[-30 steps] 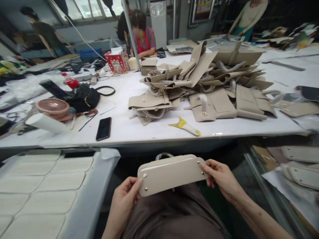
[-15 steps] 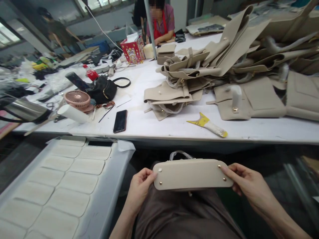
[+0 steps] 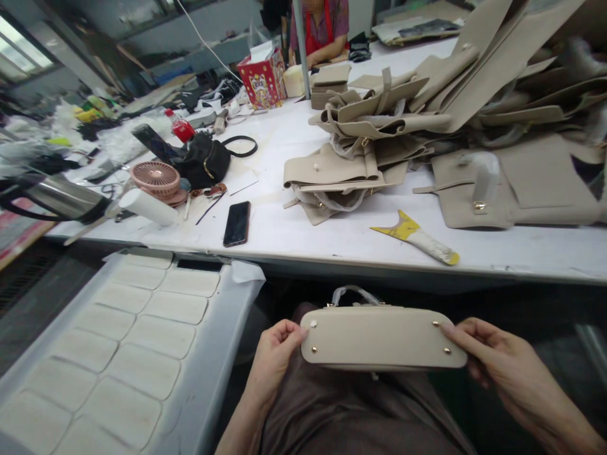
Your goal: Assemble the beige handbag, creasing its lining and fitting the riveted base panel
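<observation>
A beige handbag [image 3: 384, 338] rests over my lap with its flat bottom turned up toward me. Small metal feet show near the corners of that bottom, and the upper left one looks whitish. My left hand [image 3: 274, 352] pinches the bag's left end between thumb and fingers. At the other end my right hand [image 3: 490, 352] grips the edge, its thumb close to the upper right foot. A handle [image 3: 355, 292] in clear wrap sticks out behind the bag. The rest of the bag's body is hidden below.
Beige bag parts [image 3: 341, 167] are heaped on the white table [image 3: 294, 243]. A yellow scraper-like tool [image 3: 417, 237], a phone [image 3: 236, 224] and a pink fan [image 3: 155, 179] lie nearer. Pale rounded panels [image 3: 161, 337] cover a board at left. A person [image 3: 327, 31] sits across the table.
The view has shifted, so the table things appear slightly displaced. Both hands keep hold of the handbag, which appears a little further right in the picture.
</observation>
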Tool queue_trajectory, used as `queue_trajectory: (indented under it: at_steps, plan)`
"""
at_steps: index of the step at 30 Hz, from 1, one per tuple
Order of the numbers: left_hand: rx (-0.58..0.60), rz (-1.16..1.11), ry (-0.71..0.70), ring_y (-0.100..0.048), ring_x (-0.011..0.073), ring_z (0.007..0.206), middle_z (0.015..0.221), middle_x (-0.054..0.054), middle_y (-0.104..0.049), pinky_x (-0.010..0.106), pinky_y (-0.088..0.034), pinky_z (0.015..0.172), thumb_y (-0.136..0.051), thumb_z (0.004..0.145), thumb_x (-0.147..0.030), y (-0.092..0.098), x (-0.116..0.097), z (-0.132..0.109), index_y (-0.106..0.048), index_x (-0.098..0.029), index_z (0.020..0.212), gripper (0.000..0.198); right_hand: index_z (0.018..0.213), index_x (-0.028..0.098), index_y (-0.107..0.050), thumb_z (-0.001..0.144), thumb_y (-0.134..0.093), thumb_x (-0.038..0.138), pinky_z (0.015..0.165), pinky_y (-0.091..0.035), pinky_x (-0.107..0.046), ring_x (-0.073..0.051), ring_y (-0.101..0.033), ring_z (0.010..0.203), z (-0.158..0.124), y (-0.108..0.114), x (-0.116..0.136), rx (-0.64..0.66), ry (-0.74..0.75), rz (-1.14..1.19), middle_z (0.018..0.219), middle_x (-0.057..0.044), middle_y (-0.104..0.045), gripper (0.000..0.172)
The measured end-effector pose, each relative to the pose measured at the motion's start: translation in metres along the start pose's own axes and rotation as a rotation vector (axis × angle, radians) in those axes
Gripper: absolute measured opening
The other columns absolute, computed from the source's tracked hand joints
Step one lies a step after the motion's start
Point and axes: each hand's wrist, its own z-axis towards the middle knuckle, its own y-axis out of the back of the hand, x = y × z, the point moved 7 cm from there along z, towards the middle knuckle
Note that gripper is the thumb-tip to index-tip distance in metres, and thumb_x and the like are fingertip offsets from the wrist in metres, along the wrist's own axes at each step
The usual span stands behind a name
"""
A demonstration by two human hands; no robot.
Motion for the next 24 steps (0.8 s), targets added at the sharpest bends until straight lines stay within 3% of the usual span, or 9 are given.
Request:
queue_trajectory:
  at_steps: [7, 16, 24]
  plan:
    - [-0.017, -0.039, 0.034, -0.032, 0.0048, 0.048, 0.054, -0.006, -0.046, 0.018, -0.026, 0.049, -0.077, 0.07, -0.046, 0.0, -0.001, 0.0, -0.055, -0.014, 0.068, 0.039, 0.061, 0.016, -0.054, 0.057, -0.082, 0.059, 0.037, -0.022, -0.019, -0.004, -0.031, 0.043, 0.004, -0.003, -0.007, 0.049, -0.038, 0.114, 0.055, 0.004, -0.043, 0.052]
    - [-0.045, -0.087, 0.045, -0.035, 0.0049, 0.048, 0.054, -0.005, -0.049, 0.017, -0.027, 0.049, -0.078, 0.067, -0.046, -0.003, -0.003, -0.002, -0.055, -0.014, 0.068, 0.039, 0.061, 0.016, -0.054, 0.062, -0.082, 0.054, 0.038, -0.022, -0.019, -0.004, -0.03, 0.043, 0.007, -0.004, -0.012, 0.072, -0.06, 0.147, 0.054, 0.004, -0.043, 0.047]
    - [-0.07, -0.06, 0.142, -0.038, 0.0056, 0.05, 0.055, -0.004, -0.05, 0.016, -0.028, 0.047, -0.084, 0.056, -0.052, -0.005, 0.001, -0.003, -0.058, -0.013, 0.066, 0.048, 0.065, 0.019, -0.046, 0.065, -0.08, 0.054, 0.035, -0.02, -0.018, -0.004, -0.032, 0.035, 0.0, -0.01, -0.002, 0.088, -0.015, 0.223, 0.043, 0.009, -0.038, 0.049]
